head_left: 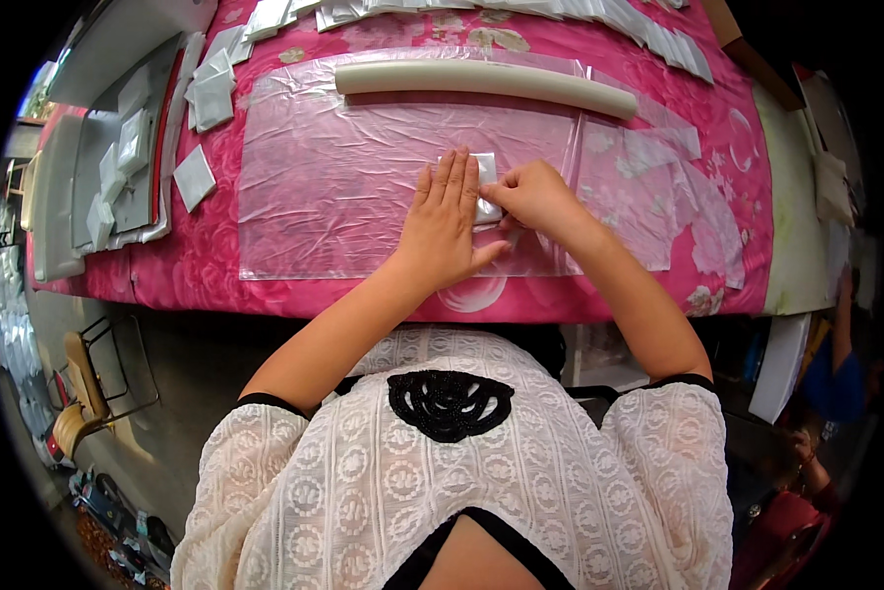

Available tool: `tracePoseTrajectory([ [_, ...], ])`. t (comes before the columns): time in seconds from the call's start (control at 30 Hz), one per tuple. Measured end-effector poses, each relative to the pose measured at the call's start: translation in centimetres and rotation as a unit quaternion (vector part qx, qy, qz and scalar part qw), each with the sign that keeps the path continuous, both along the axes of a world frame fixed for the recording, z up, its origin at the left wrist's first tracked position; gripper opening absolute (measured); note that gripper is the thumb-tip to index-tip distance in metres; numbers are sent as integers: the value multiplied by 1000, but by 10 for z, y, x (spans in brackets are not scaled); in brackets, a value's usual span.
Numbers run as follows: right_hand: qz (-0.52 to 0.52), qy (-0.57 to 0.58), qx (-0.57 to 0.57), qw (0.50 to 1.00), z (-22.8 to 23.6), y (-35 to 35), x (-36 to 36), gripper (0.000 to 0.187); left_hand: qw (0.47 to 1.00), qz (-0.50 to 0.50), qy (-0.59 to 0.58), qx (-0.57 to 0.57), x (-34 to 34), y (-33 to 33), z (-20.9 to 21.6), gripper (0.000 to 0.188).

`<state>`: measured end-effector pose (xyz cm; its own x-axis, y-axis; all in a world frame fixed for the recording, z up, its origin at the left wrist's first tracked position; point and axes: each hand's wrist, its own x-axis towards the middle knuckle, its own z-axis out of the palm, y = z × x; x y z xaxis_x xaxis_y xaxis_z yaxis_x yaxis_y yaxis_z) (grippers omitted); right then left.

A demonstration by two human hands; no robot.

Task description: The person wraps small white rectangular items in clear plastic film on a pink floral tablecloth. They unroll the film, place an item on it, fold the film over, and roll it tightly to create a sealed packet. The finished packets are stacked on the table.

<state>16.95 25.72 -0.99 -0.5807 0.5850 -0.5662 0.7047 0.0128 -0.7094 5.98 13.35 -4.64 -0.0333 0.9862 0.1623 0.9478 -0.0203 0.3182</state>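
Observation:
My left hand [440, 224] lies flat with its fingers stretched out, pressing on the left part of a small square white packet [486, 165]. Thumb and finger of my right hand [542, 197] are pinched together at the packet's right edge; the exact grip is partly hidden. Under both hands a clear, wrinkled plastic sheet [314, 187] is spread over a pink flowered tablecloth [191, 251]. Beyond my hands, a long cream-coloured tube [481, 81] rests across the sheet.
Flat white packets [213, 96] lie at the left, with a long overlapping row [619, 22] along the far side. A grey tray [152, 123] holding several packets stands far left. At lower left is a chair [86, 379]. Another person's arm [843, 315] shows at the right rim.

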Motion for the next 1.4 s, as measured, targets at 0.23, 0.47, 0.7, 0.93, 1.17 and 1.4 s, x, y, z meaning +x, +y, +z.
tracePoseTrajectory([
  [0.23,154,-145,347,914,29,-16,15,21,999,-9,-8,31,-3,-3,2,99],
  [0.47,260,76,511,816,-4,-27,-9,62,858,29,-497,-123,-24,-85,41,39],
  [0.7,277,152,337,887,-23,-124,-54,68,542,327,-727,-266,-35,-165,25,31],
  [0.93,372,244,243,862,-2,-170,-81,53,776,304,-512,-206,-73,-188,34,14],
  [1.17,239,199,390,867,20,-68,-74,43,896,350,-272,-7,-212,-159,77,30],
  [1.4,88,50,589,802,-6,94,-6,50,968,218,68,106,-237,-93,80,62],
])
